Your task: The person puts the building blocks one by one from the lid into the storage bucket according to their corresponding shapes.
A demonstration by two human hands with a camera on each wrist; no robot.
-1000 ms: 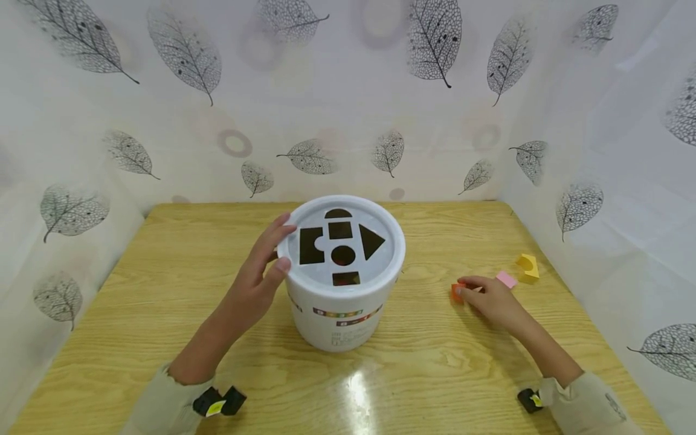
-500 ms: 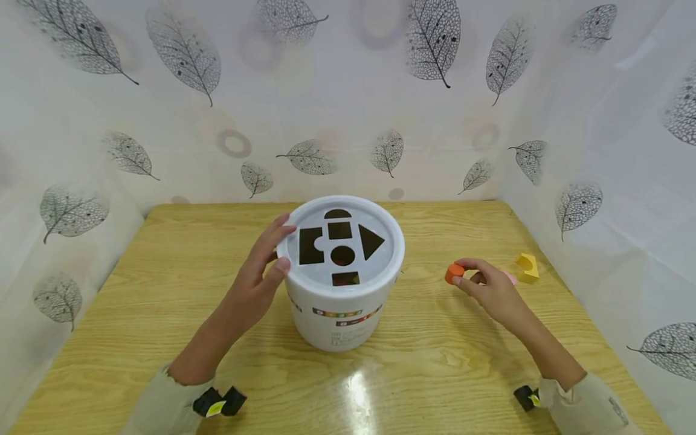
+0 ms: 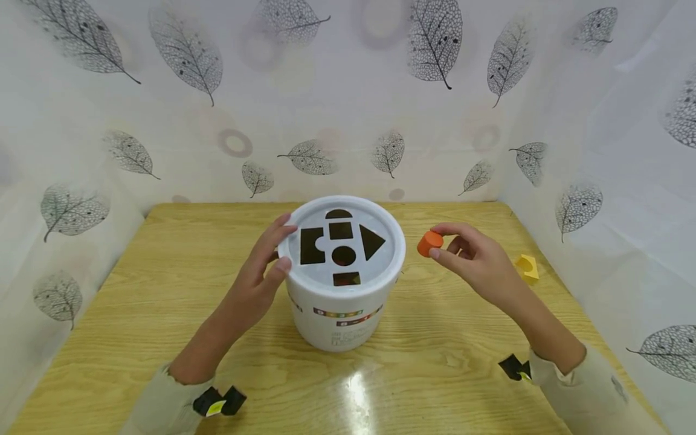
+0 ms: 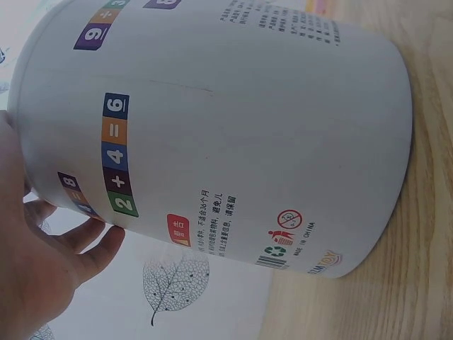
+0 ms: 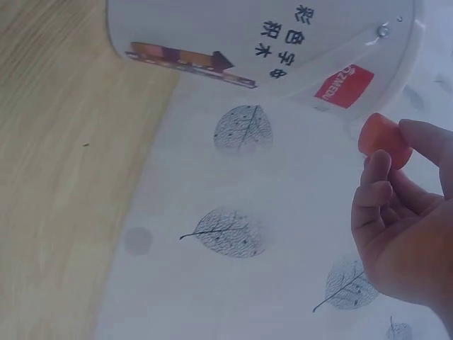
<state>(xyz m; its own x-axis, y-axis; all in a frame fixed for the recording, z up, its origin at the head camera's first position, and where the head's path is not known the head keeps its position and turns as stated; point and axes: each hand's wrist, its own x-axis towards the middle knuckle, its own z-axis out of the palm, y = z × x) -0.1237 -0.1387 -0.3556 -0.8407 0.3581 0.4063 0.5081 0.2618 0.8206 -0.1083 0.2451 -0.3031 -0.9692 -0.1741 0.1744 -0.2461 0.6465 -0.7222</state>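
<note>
A white bucket (image 3: 339, 329) stands upright on the table, its lid (image 3: 359, 278) cut with square, round, triangular, half-round and notched holes. My left hand (image 3: 255, 287) holds the bucket's left rim, thumb and fingertips at the lid's edge; the left wrist view shows other fingers (image 4: 99, 248) curled against its side. Between thumb and fingers of my right hand (image 3: 481, 263) is pinched an orange cylinder block (image 3: 430, 243), raised just right of the bucket's rim. In the right wrist view the same orange block (image 5: 383, 138) appears near the bucket's upper edge.
A yellow block with a curved notch (image 3: 527, 269) lies on the wooden table (image 3: 217, 241) at the right, partly behind my right hand. A leaf-patterned white sheet (image 3: 337, 109) surrounds the table's back and sides.
My right hand has lifted the orange cylinder off the table and moved it left toward the bucket, tilting it. The pink block is now hidden behind that hand. My left hand stays put.
</note>
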